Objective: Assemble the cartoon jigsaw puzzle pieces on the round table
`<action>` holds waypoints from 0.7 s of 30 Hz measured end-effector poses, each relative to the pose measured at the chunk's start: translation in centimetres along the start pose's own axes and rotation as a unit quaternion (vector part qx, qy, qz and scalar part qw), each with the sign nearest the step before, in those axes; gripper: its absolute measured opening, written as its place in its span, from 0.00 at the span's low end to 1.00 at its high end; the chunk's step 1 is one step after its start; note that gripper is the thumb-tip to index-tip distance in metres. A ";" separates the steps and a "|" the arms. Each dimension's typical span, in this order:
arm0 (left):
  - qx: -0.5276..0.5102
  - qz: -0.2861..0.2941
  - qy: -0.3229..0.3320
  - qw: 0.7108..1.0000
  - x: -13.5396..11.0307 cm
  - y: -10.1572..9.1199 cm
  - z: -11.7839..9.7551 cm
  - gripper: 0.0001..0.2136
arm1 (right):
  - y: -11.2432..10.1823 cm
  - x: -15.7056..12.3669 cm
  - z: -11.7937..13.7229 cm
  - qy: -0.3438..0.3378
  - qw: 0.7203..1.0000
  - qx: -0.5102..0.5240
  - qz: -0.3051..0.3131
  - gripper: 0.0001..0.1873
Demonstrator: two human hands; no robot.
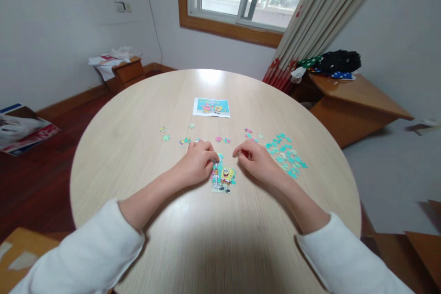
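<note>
A partly joined jigsaw puzzle (227, 177) with a yellow square cartoon figure and a tall figure lies flat on the table. My left hand (197, 163) is closed at its upper left, fingertips on a puzzle piece (219, 157) by the tall figure's head; the fingers hide part of it. To the upper right of the joined part hovers my right hand (255, 158), loosely curled, thumb and forefinger slightly apart, with nothing visible between them. Beyond the hands lie a pink loose piece (218, 139) and a blue-and-pink one (227, 140).
A heap of turquoise pieces (285, 151) spreads right of my right hand. Several loose pieces (166, 138) lie farther left. A printed reference picture (213, 107) lies toward the far side of the round table (220, 239). Beyond stand a window and curtain (310, 18).
</note>
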State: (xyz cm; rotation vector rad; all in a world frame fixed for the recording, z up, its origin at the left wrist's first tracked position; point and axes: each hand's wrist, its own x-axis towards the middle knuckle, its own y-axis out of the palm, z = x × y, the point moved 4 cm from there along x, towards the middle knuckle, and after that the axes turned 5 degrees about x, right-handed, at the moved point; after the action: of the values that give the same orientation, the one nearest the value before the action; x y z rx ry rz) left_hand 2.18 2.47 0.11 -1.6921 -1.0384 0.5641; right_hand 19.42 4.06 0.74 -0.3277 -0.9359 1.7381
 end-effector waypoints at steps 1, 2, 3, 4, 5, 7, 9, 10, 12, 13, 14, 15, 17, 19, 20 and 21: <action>-0.003 -0.001 -0.006 1.000 0.0 -0.1 0.1 0.14 | 0.0 0.0 0.0 0.001 1.000 0.003 -0.002 0.10; -0.006 -0.005 -0.016 1.000 0.1 -0.3 0.2 0.14 | 0.0 0.0 -0.1 0.002 1.000 0.006 -0.005 0.10; -0.008 -0.012 -0.029 0.999 0.1 -0.6 0.5 0.14 | -0.1 0.1 -0.2 0.004 1.000 0.008 -0.010 0.10; -0.009 -0.024 -0.044 0.999 0.2 -0.8 0.8 0.14 | -0.1 0.1 -0.3 0.006 1.000 0.010 -0.018 0.10; -0.011 -0.039 -0.061 0.997 0.3 -1.2 1.3 0.13 | -0.2 0.1 -0.4 0.008 1.000 0.012 -0.026 0.10; -0.016 -0.073 -0.095 0.993 0.4 -1.7 2.4 0.12 | -0.4 0.2 -0.6 0.012 0.999 0.013 -0.043 0.10; -0.027 -0.113 -0.128 0.985 0.4 -2.1 3.7 0.10 | -0.6 0.3 -0.9 0.016 0.998 0.013 -0.056 0.10; -0.032 -0.125 -0.137 0.982 0.4 -2.2 4.3 0.09 | -0.6 0.3 -1.0 0.017 0.998 0.013 -0.061 0.10; -0.040 -0.148 -0.149 0.977 0.4 -2.3 5.2 0.08 | -0.8 0.4 -1.3 0.019 0.997 0.011 -0.072 0.10; -0.042 -0.156 -0.150 0.976 0.4 -2.2 5.5 0.08 | -1.0 0.4 -1.5 0.019 0.996 0.008 -0.082 0.10; -0.040 -0.161 -0.150 0.975 0.4 -2.2 5.7 0.08 | -1.2 0.5 -1.8 0.019 0.996 0.005 -0.092 0.09; -0.037 -0.165 -0.148 0.974 0.4 -2.2 5.7 0.08 | -1.4 0.5 -2.0 0.020 0.994 0.002 -0.104 0.09; -0.036 -0.167 -0.141 0.975 0.4 -2.1 5.7 0.07 | -1.8 0.6 -2.7 0.030 0.992 -0.007 -0.126 0.09; -0.044 -0.162 -0.138 0.976 0.4 -2.1 5.6 0.08 | -2.5 0.6 -3.3 0.048 0.988 -0.015 -0.149 0.10; -0.046 -0.157 -0.142 0.976 0.4 -2.1 5.5 0.08 | -2.8 0.7 -3.6 0.058 0.986 -0.023 -0.158 0.09; -0.046 -0.150 -0.150 0.976 0.4 -2.1 5.5 0.08 | -3.2 0.7 -3.9 0.068 0.984 -0.030 -0.164 0.09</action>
State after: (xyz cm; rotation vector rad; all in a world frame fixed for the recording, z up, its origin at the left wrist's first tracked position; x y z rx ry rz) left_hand -2.67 5.86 0.14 -1.5178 -1.5278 0.5893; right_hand 23.74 6.64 0.65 -0.3086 -0.8899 1.3707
